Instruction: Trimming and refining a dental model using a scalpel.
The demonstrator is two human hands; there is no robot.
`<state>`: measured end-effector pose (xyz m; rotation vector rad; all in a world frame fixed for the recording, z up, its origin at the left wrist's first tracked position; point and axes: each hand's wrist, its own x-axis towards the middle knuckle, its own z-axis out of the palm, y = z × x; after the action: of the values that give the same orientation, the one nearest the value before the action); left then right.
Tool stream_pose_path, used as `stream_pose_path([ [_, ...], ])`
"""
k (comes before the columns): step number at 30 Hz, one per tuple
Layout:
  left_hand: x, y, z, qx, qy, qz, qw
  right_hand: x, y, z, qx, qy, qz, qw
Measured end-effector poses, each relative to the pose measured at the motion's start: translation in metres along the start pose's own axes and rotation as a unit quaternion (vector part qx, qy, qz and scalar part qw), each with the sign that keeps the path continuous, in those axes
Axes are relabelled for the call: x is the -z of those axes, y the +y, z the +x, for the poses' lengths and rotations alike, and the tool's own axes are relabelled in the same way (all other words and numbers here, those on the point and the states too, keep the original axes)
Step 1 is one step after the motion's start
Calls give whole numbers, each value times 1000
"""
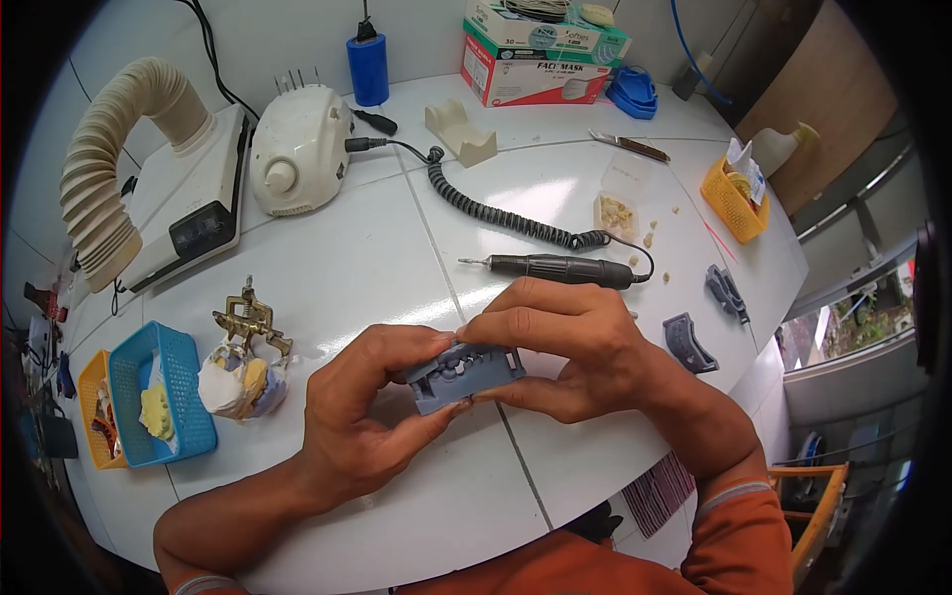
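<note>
Both my hands hold a blue-grey dental model (466, 382) with a row of teeth facing me, over the near middle of the table. My left hand (352, 416) grips its left end, thumb along the lower edge and fingers on top. At the right end my right hand (580, 342) pinches it, fingers above and thumb underneath. The fingers cover both ends of the model. Just beyond my right hand lies a black rotary handpiece (560, 270) with a metal bit. Two other grey model pieces, a curved one (689, 343) and a smaller one (727, 295), lie to the right.
A brass articulator (250, 322) with plaster casts stands left, beside a blue basket (198, 436). Behind are a white control unit (297, 149), a ribbed hose (84, 178) and mask boxes (535, 79). A coiled cord (496, 213), a clear box (617, 213) and a yellow basket (729, 203) sit farther right.
</note>
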<state>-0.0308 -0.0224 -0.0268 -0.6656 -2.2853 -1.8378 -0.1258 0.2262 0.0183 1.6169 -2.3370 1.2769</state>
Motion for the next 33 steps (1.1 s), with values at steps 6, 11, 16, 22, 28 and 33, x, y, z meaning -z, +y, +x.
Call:
stream_pose_path([
  [6,-6,0,5,-12,35,1,999,0,-1,0,-22,5,-11,1000],
  [11,-3,3,4,15,24,-23,999,-2,-1,1,-31,8,-35,999],
  [16,-5,3,4,35,32,-53,997,-5,2,0,-36,14,-42,998],
  [22,-6,5,3,81,36,-113,990,-11,2,-2,-122,49,108,985],
  [28,-5,9,5,129,37,-172,976,-22,-2,-2,-253,54,307,916],
  [33,-6,6,6,156,47,-175,971,-24,3,-2,-264,32,349,898],
])
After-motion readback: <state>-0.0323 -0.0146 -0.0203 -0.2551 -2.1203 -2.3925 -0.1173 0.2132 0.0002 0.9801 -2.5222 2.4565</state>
